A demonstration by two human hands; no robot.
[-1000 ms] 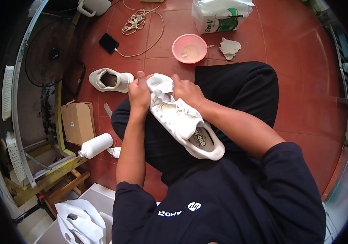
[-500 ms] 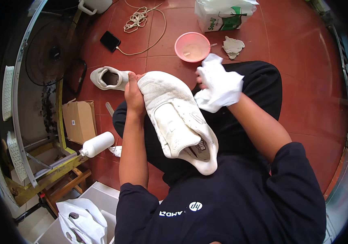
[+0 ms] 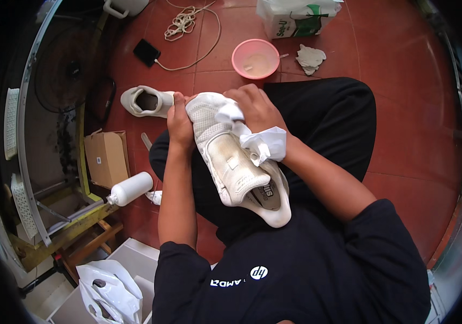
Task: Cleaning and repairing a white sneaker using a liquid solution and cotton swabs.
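Head view: left hand (image 3: 181,127) gripping white sneaker (image 3: 236,171) at center, toe pointing eleven o'clock; right hand (image 3: 258,109) curling fingers around white tissue (image 3: 269,144) beside toe; wiping apparently ongoing, unfinished; second sneaker (image 3: 161,106) lying toward ten.

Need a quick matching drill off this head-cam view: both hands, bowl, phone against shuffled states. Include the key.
Column 1
1. left hand
2. bowl
3. right hand
4. phone

Column 2
A. holding a white wipe
B. black, at the end of a pale cable
C. gripping the toe end of a white shoe
D. pink, on the red floor

Pairs: 1-C, 2-D, 3-A, 4-B
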